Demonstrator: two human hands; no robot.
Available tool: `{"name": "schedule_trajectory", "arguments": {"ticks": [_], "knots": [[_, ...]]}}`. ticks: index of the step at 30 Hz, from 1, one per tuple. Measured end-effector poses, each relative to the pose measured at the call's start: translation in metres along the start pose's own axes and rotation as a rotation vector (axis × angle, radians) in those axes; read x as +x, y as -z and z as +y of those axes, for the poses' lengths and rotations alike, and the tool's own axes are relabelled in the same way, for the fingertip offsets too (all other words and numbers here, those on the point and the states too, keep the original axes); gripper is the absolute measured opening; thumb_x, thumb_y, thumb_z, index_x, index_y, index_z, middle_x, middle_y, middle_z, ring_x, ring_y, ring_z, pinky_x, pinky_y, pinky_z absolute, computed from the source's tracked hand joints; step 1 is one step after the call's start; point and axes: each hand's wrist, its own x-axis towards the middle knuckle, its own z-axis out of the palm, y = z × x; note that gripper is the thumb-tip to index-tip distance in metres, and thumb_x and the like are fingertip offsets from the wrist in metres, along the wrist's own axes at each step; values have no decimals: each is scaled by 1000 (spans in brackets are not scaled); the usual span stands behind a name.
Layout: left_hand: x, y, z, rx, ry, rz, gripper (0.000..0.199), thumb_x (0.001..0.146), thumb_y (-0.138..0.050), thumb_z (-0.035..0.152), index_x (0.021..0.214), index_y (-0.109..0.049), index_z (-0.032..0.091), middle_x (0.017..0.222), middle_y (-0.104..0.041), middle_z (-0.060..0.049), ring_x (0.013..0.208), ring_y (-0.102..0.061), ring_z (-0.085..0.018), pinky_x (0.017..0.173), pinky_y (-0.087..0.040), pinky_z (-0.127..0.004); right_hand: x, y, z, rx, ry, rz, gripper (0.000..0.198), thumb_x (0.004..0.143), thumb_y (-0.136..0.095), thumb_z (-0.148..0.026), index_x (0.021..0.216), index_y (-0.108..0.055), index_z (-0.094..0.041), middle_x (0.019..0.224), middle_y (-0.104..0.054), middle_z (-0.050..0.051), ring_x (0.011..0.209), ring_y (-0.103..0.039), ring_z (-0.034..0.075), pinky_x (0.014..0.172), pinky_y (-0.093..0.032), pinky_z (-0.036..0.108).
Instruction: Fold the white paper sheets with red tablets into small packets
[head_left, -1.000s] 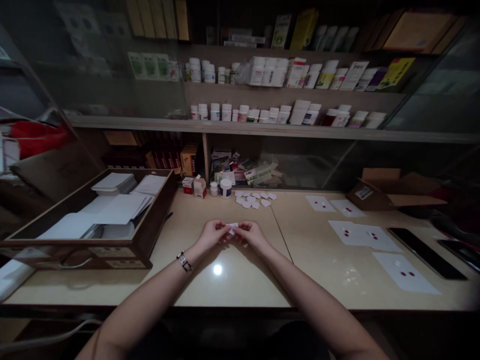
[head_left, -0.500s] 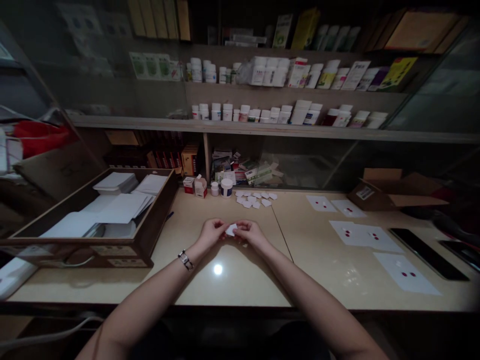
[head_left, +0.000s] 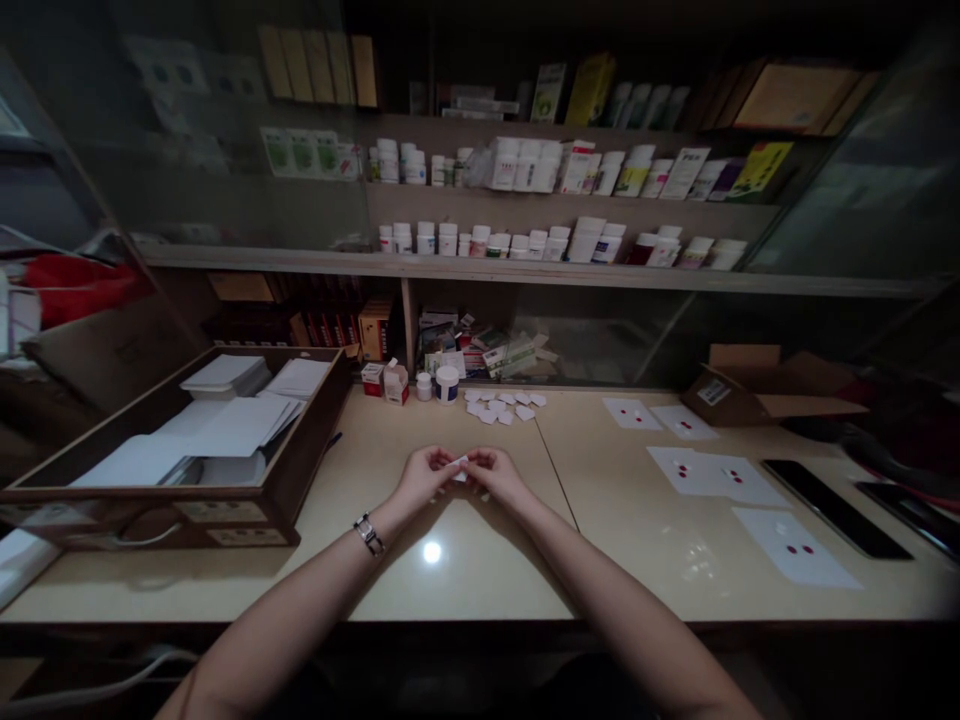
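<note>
Together, left hand and right hand, fingers tight on one white paper, five sheets rightward.

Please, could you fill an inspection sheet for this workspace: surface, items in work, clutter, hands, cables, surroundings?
Surface: pale desktop, glossy, with a bright reflection.
Items in work: small white paper between the hands; folded white papers beyond them; white sheets bearing dark red pills at right.
Clutter: black smartphone beside the sheets; open cardboard box behind; pen beside the drawer.
Hands: left hand and right hand both pinch the small white paper.
Cables: pale cable below the desk, lower left; ends unclear.
Surroundings: shelves of medicine bottles behind; drawer of white paper at left.
</note>
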Motion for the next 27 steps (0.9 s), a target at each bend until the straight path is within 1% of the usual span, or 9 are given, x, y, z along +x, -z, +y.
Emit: {"name": "schedule_trajectory", "arguments": {"ticks": [3,5,7,10,13,15,20,25,27], "knots": [[-1,-1,1,-17,-20,33,39,58,-77,39,81,-60,12,68,-64,-4,57,-60,-12,49,-46,-20,3,8,2,-23,-9,6,34,58,-73,-45,70,-59,-16,52,-60,-2,41,-51,9,39,-38,19],[0,1,1,-23,-39,90,39,60,-75,39,86,-61,12,72,-64,-5,58,-60,-13,49,-47,-21,11,27,-5,-28,14,68,33,59,-73,-44,71,-58,-16,54,-62,0,44,-55,11,42,-41,19],[1,4,-1,9,-58,116,36,63,-71,39,86,-62,13,75,-64,-5,56,-59,-12,47,-46,-21,25,59,-18,-113,42,173,29,61,-73,-39,72,-58,-17,58,-65,1,52,-62,14,45,-43,19],[3,7,-3,102,-147,103,28,68,-65,37,83,-64,14,82,-64,-7,61,-60,-14,49,-48,-23,49,118,-39,-433,3,426,17,66,-68,-30,72,-60,-16,61,-66,1,57,-65,14,48,-44,18],[0,7,-2,203,-261,94,21,72,-60,33,79,-65,14,85,-63,-8,71,-62,-17,54,-50,-24,67,166,-47,-541,-35,529,8,67,-64,-22,69,-61,-15,60,-66,2,56,-64,14,47,-41,18],[-3,6,1,272,-322,75,18,74,-57,31,77,-65,15,85,-62,-7,77,-61,-19,57,-50,-24,74,183,-42,-620,-55,578,5,66,-63,-19,65,-62,-15,56,-65,2,56,-62,15,48,-40,19],[-8,8,8,405,-423,62,17,80,-51,28,79,-64,17,88,-62,-7,84,-60,-19,61,-49,-24,86,192,-20,-810,-101,643,8,65,-65,-22,69,-68,-15,69,-71,5,68,-65,18,55,-41,21],[-6,10,6,426,-430,58,15,81,-51,25,80,-63,17,89,-61,-7,84,-60,-19,60,-48,-24,89,189,-12,-966,-163,684,18,67,-67,-30,80,-72,-18,85,-72,7,81,-66,21,61,-41,23],[-6,10,7,422,-426,61,14,80,-51,25,79,-63,17,90,-61,-7,84,-59,-19,59,-47,-23,87,186,-13,-1021,-156,698,22,72,-64,-32,88,-72,-20,91,-72,7,86,-65,22,63,-42,24]]}}
